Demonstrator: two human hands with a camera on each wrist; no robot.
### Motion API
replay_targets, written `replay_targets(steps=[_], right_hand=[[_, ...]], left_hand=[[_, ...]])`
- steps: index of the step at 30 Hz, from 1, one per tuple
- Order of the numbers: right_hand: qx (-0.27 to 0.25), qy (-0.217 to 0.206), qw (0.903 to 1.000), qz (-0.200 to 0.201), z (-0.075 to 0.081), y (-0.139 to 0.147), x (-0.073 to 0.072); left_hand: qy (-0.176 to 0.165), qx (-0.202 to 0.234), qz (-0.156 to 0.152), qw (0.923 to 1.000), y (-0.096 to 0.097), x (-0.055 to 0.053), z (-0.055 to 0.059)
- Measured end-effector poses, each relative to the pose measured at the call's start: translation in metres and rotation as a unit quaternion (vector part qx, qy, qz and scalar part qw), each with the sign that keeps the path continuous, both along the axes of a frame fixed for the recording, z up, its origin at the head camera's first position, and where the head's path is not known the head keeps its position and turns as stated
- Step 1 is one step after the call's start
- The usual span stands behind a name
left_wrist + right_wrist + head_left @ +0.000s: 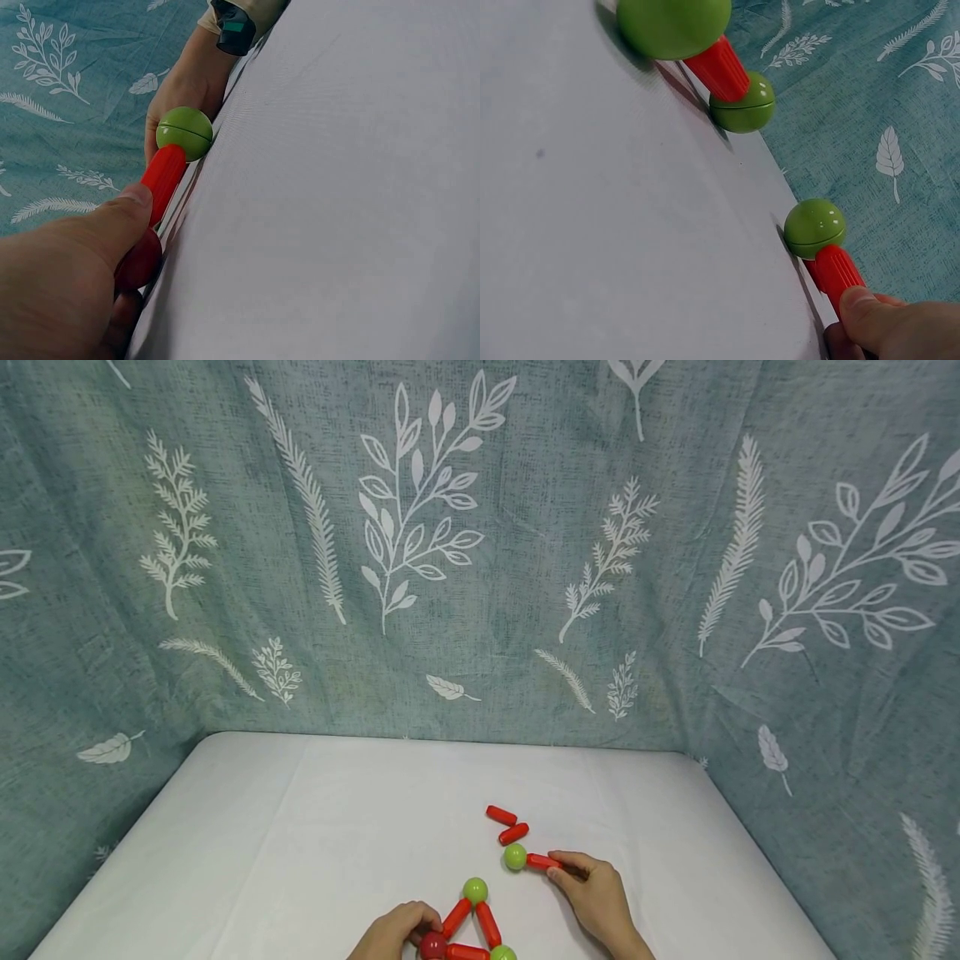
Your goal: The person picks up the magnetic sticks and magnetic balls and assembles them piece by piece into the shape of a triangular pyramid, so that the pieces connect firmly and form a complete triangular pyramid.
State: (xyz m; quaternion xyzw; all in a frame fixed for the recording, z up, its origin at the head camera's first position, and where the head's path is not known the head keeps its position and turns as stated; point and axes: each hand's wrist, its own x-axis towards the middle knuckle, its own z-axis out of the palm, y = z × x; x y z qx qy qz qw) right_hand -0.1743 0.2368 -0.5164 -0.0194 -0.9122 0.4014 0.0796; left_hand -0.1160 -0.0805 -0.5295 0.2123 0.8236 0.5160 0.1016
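Note:
A triangle of red rods and balls lies at the table's near edge. Its corners are a red ball [432, 945], a green ball [476, 890] and another green ball [503, 953], the last partly cut off by the frame. My left hand [399, 932] grips the red ball corner; in the left wrist view its thumb [124, 214] lies against the adjoining red rod [163, 174]. Farther right, my right hand [597, 896] pinches a red rod [543, 862] between thumb and fingers. The rod's far end touches a separate green ball [515, 857].
Two loose red rods, one [502, 815] behind the other [513, 834], lie just beyond the separate green ball. The white tabletop [360, 810] reaches back to a green leaf-patterned cloth [495, 652], which also hangs along both sides.

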Motion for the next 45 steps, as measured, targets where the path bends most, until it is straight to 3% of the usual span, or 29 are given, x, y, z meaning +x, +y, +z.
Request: replay_targets(steps=[14,27,34,45], right_hand=[[0.006,-0.005,1.0,-0.005,-0.004,-0.002,-0.002],[-0.043,-0.043,0.9974,-0.04,-0.002,0.002,-0.003],[0.012,-0.014,0.9995,-0.025,0.003,-0.005,-0.001],[0.09,0.036,0.9953,-0.007,0.01,-0.011,0.005]], left_hand=[[-0.004,0.003,-0.004,1.0,0.0,0.001,-0.001],[0.007,0.009,0.006,0.9999,0.001,0.004,-0.001],[0.033,0.014,0.001,0.9993,-0.002,0.003,-0.001],[0.023,0.014,-0.004,0.9996,-0.002,0.002,-0.002]])
